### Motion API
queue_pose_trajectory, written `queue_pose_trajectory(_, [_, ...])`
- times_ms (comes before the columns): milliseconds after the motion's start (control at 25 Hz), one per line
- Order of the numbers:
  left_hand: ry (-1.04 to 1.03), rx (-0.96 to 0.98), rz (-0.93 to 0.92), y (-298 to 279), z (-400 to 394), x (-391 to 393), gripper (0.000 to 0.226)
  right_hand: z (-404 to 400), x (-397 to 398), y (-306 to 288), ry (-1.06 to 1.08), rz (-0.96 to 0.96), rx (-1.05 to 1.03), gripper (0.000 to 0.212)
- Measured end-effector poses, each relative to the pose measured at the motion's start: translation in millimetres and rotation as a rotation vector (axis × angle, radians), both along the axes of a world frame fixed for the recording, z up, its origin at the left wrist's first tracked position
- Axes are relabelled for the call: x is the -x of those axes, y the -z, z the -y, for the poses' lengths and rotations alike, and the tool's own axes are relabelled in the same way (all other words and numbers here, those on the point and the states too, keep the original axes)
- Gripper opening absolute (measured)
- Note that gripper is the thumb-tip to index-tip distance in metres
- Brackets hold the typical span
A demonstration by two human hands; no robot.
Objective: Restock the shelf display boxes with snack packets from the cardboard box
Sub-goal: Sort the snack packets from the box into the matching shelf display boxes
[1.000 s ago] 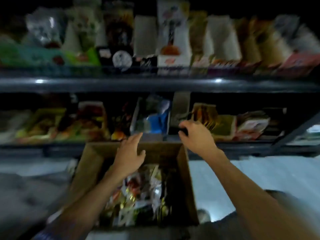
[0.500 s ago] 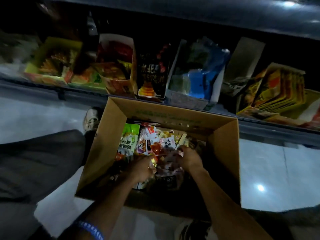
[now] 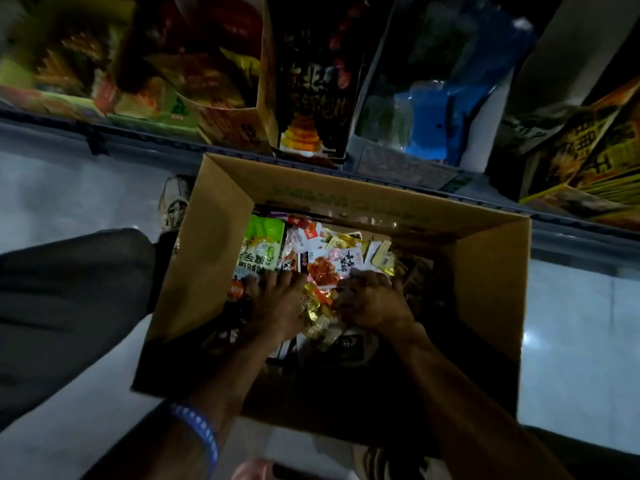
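Both hands are down in the cardboard box (image 3: 346,199), which sits on the floor against the shelf's front edge. Left hand (image 3: 277,299) lies flat, fingers spread over the snack packets (image 3: 329,265). Right hand (image 3: 374,299) is curled into the pile near the box's middle, though whether its grip has a packet I cannot tell. Display boxes (image 3: 311,81) line the shelf above.
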State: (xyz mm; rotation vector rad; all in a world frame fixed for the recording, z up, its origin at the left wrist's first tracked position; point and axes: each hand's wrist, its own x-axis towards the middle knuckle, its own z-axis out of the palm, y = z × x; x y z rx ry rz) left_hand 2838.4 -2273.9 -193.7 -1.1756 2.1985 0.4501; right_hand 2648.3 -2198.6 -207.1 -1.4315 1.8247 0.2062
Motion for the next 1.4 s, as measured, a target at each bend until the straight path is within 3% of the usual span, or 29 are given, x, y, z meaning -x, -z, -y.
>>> queue_pose_trajectory(80, [0.069,-0.032,0.014,-3.2,4.3,-2.1,0.084,-10.0,-3.4,4.5,-0.125,0.051,-0.026,0.052])
queue_pose_trajectory(280, [0.078,-0.09,-0.106,-3.8,12.6,-15.7,0.072,-14.1,-12.6,9.5,0.006,0.184,-0.154,0.061])
queue_pose_trajectory(440, [0.008,-0.166,-0.193,-15.7,21.2,-22.1,0.051,-26.7,-27.6,7.6,-0.087,0.19,-0.145,0.037])
queue_pose_trajectory(600, [-0.375,-0.168,-0.353,-41.9,26.2,-9.6,0.041,-14.3,-1.9,-29.5,0.35,0.469,-0.229,0.04])
queue_pose_trajectory(680, [-0.574,-0.164,-0.456,-59.5,36.8,2.7,0.042,-0.9,25.5,-72.4,0.507,0.552,-0.154,0.021])
queue_pose_trajectory(800, [-0.703,-0.199,-0.609,-107.4,51.2,22.3,0.039,5.3,52.4,-150.0,0.687,0.608,0.029,0.021])
queue_pose_trajectory(960, [-0.968,-0.719,-1.064,-207.8,52.0,42.6,0.027,8.3,56.9,-240.5,0.771,0.766,0.279,0.021])
queue_pose_trajectory(1040, [-0.904,-0.983,-1.198,-258.8,47.5,42.9,0.039,3.9,51.2,-277.9,0.752,0.807,0.325,0.021])
queue_pose_trajectory(1080, [-0.812,-1.002,-1.199,-279.3,47.9,42.0,0.044,0.6,48.0,-294.1,0.739,0.823,0.336,0.021])
queue_pose_trajectory(1240, [-0.494,-0.778,-1.054,-333.2,40.4,40.2,0.056,-11.4,22.0,-331.4,0.723,0.938,0.428,0.03])
queue_pose_trajectory(1400, [-0.614,-0.785,-1.086,-325.8,28.3,37.1,0.047,-15.6,-14.7,-334.9,0.733,0.942,0.633,0.04])
